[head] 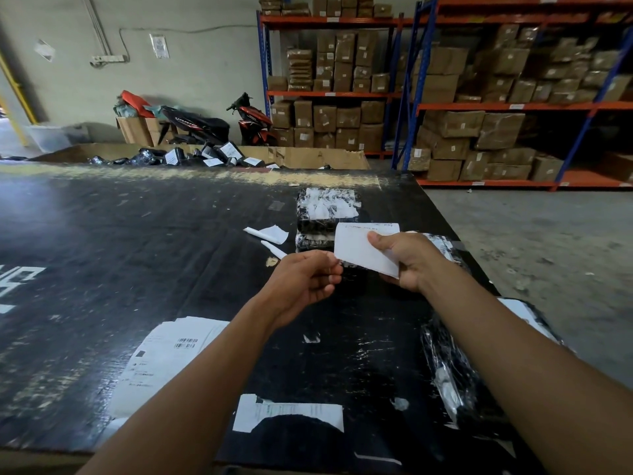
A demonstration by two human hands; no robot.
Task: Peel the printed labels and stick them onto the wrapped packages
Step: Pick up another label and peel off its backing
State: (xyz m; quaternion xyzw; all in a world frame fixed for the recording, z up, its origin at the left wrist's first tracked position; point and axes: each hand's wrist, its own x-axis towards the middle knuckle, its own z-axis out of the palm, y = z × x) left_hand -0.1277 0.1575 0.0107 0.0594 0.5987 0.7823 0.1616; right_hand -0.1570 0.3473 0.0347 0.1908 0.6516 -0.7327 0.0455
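Torn paper scrap [308, 411] nearest; left hand [305, 279], right hand [407, 262] pinch flat white label [359, 248].

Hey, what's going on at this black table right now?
A person is holding a white label above the black table. The right hand grips it while the left hand pinches its lower corner, apparently peeling it. Wrapped packages lie just beyond the hands. More printed labels lie near the table's front edge.
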